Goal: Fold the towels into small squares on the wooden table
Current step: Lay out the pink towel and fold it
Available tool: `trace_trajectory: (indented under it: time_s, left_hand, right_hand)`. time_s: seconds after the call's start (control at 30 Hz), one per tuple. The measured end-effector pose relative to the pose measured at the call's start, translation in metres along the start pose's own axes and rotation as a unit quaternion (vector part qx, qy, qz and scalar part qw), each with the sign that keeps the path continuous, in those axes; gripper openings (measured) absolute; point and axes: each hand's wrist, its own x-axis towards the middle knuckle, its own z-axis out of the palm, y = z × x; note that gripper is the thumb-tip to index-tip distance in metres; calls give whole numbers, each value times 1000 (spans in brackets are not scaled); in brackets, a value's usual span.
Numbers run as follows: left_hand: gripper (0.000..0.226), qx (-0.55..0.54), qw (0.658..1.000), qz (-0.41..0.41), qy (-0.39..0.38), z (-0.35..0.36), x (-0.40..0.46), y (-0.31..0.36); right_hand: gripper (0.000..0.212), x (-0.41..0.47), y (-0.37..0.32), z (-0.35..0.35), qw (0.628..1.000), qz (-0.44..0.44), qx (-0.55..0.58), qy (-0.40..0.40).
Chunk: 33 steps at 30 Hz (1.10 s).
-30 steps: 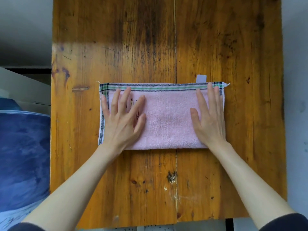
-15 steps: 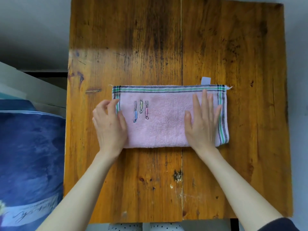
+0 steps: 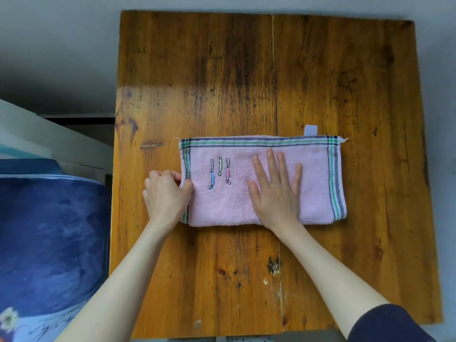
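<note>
A pink towel (image 3: 315, 183) with green and dark striped borders lies folded into a long rectangle across the middle of the wooden table (image 3: 246, 70). Three small embroidered figures show on its left half, and a white label sticks out at its far edge. My left hand (image 3: 166, 193) has curled fingers that grip the towel's left short edge. My right hand (image 3: 276, 191) lies flat with spread fingers, pressing on the towel's middle.
A blue patterned fabric (image 3: 49, 243) lies left of the table, with a white ledge (image 3: 49, 141) behind it. Grey floor surrounds the table at the far side and right. The table's near edge is close to my body.
My left hand slid off the towel's top to its left edge and curled onto it. My right hand moved from the right end to the middle, still flat.
</note>
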Motion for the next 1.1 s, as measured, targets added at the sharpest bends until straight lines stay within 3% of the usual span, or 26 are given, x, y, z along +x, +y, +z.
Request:
trace_trajectory:
  time_s: [0.23,0.37,0.47,0.57,0.63,0.77,0.8,0.9,1.1]
  left_hand:
    - [12,-186,979,-9,-86,-52,18,8]
    - [8,-327,915,-130,-196,-69,23,19]
    - [16,-383,880,-180,-218,-74,15,22]
    - [18,-396,886,-126,-207,-80,-2,34]
    - [16,-390,901,-77,-176,-82,-15,47]
    - [10,-356,925,34,-128,-74,-45,88]
    - [10,-339,931,64,-120,-69,-53,98]
    - [14,-295,940,136,-110,-45,-72,129]
    - [11,-184,955,199,-123,33,-99,179]
  right_hand:
    - [58,10,-36,0,998,64,24,2]
    - [58,12,-38,-3,997,71,12,-27]
    - [60,13,-38,-8,996,60,14,-63]
    - [57,13,-28,-21,993,30,76,-91]
    - [52,12,-18,-33,978,17,189,-87]
    - [42,1,9,-60,873,116,474,-4]
    - [40,-4,19,-65,854,147,499,18]
    - [33,-24,49,-72,846,205,489,63]
    - [28,-67,89,-59,821,258,506,53]
